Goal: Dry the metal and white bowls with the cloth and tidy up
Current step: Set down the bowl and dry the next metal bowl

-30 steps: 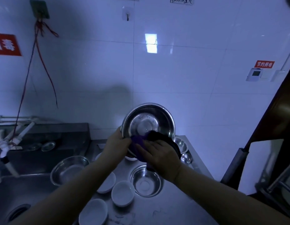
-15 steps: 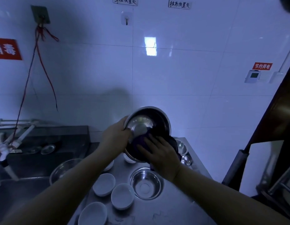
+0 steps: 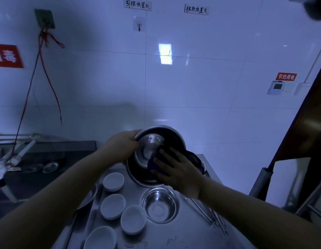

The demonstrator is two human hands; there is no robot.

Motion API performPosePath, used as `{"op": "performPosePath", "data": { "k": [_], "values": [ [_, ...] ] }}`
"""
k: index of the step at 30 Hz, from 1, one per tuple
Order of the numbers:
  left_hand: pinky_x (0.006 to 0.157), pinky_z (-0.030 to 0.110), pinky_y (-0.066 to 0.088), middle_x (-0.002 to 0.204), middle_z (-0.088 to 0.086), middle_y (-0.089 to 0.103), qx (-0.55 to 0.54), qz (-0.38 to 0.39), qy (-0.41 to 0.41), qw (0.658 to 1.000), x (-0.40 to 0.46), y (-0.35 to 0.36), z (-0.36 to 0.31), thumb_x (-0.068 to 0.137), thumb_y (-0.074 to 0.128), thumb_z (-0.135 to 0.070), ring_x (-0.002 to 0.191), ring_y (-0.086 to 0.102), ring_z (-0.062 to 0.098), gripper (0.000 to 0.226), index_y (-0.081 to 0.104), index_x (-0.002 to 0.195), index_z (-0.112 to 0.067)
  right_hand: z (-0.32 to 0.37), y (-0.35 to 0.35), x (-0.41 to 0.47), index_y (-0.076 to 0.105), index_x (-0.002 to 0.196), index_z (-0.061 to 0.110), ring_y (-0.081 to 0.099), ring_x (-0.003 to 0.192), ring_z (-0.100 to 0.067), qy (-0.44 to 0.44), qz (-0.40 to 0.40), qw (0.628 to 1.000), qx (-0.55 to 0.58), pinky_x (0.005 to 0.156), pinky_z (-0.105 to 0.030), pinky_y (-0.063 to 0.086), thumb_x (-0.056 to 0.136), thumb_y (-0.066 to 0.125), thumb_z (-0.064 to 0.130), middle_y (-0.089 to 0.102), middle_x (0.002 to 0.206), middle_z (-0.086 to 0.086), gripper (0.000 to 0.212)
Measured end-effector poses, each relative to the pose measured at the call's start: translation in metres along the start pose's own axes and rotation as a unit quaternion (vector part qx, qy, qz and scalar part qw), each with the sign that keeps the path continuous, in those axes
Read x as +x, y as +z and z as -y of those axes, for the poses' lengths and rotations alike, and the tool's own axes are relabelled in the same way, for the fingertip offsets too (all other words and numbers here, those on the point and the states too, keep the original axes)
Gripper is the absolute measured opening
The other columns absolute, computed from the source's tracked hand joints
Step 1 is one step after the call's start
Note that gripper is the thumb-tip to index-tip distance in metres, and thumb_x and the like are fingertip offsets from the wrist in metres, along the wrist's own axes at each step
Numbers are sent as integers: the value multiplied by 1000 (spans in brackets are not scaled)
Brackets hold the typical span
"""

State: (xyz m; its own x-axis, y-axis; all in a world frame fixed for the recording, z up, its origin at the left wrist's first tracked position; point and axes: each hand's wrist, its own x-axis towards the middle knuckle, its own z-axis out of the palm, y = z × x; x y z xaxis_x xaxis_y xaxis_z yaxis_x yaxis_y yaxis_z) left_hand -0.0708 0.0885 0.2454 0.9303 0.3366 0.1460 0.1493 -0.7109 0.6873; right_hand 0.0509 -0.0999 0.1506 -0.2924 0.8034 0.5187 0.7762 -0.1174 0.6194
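A large metal bowl [image 3: 152,150] is held tilted above the steel counter [image 3: 188,236], its inside facing me. My left hand [image 3: 122,144] grips its upper left rim. My right hand [image 3: 177,172] presses a dark purple cloth [image 3: 193,159] against the bowl's lower right inside. A smaller metal bowl [image 3: 160,205] stands on the counter just below. Several white bowls [image 3: 113,206] sit upright in a cluster to the left of it.
A sink [image 3: 30,177] with white taps [image 3: 5,159] lies at the left, small metal dishes [image 3: 50,167] on its ledge. Metal tongs or chopsticks [image 3: 210,216] lie on the counter's right side. The tiled wall is close behind, a dark door frame [image 3: 300,141] at right.
The bowl has dropped lower and tilted more toward me. My right hand with the cloth has slid down and right inside it. My view has tipped down.
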Motion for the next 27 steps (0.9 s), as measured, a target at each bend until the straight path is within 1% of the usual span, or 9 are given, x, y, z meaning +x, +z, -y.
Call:
{"op": "performPosePath", "data": {
  "k": [2, 4, 10, 13, 16, 18, 21, 24, 27],
  "values": [
    [81, 37, 51, 96, 3, 70, -47, -85, -10, 995, -1, 6, -1, 71, 51, -30, 90, 64, 23, 36, 66, 104, -32, -1, -4, 5, 73, 102, 22, 63, 105, -35, 17, 6, 1000, 1, 88, -47, 51, 88, 49, 21, 67, 115, -12, 28],
    [71, 34, 51, 98, 0, 67, -147, -151, -22, 977, -10, 23, 1, 80, 57, -23, 86, 63, 20, 33, 62, 113, -26, 5, -7, 10, 71, 106, 23, 66, 101, -30, 71, 29, 997, 14, 85, -40, 54, 69, 73, 27, 67, 115, -11, 37],
    [45, 27, 52, 84, 11, 66, -348, -135, -88, 923, -35, 80, 5, 84, 55, 1, 55, 67, 20, 38, 51, 115, -21, 38, 2, 25, 67, 113, 19, 65, 103, -24, 223, 50, 971, 75, 83, -36, 54, 49, 84, 31, 65, 121, -10, 67],
    [39, 26, 46, 66, 6, 67, -305, -123, -72, 942, -32, 74, 8, 81, 49, 4, 43, 61, 17, 39, 54, 112, -18, 46, 4, 20, 65, 119, 19, 64, 105, -23, 207, 38, 974, 90, 87, -34, 53, 59, 81, 30, 63, 123, -10, 63],
    [54, 40, 56, 72, 2, 71, -231, -99, -35, 967, -30, 55, 9, 77, 55, -13, 60, 67, 21, 34, 62, 103, -35, 29, 0, 6, 65, 120, 20, 63, 108, -25, 124, 30, 989, 71, 88, -36, 52, 72, 74, 23, 64, 122, -12, 49],
    [64, 40, 58, 77, -1, 72, -160, -57, -21, 985, -28, 39, 7, 65, 56, -23, 69, 69, 21, 35, 65, 90, -46, 14, -6, -5, 67, 116, 23, 62, 111, -28, 43, 33, 998, 43, 91, -42, 51, 89, 57, 25, 64, 121, -11, 30],
    [60, 37, 58, 75, 3, 72, -98, 0, -24, 995, -17, 22, 5, 66, 57, -17, 66, 69, 24, 34, 66, 74, -49, 1, -10, -12, 71, 108, 24, 62, 109, -33, -9, 24, 1000, 9, 92, -49, 49, 99, 29, 20, 67, 117, -9, 43],
    [55, 33, 52, 71, 4, 69, -172, -85, -58, 980, -10, 27, 7, 78, 58, -6, 59, 63, 23, 32, 68, 71, -36, 1, -13, -3, 72, 104, 21, 66, 100, -33, 16, 18, 1000, 8, 84, -43, 53, 90, 44, 17, 68, 111, -13, 31],
    [49, 30, 48, 75, 8, 69, -259, -123, -46, 957, -18, 56, 7, 82, 59, -6, 59, 65, 23, 25, 63, 102, -20, 5, -9, 10, 69, 111, 22, 67, 99, -27, 119, 54, 991, 9, 81, -36, 55, 64, 78, 29, 67, 115, -11, 49]
  ]
}}
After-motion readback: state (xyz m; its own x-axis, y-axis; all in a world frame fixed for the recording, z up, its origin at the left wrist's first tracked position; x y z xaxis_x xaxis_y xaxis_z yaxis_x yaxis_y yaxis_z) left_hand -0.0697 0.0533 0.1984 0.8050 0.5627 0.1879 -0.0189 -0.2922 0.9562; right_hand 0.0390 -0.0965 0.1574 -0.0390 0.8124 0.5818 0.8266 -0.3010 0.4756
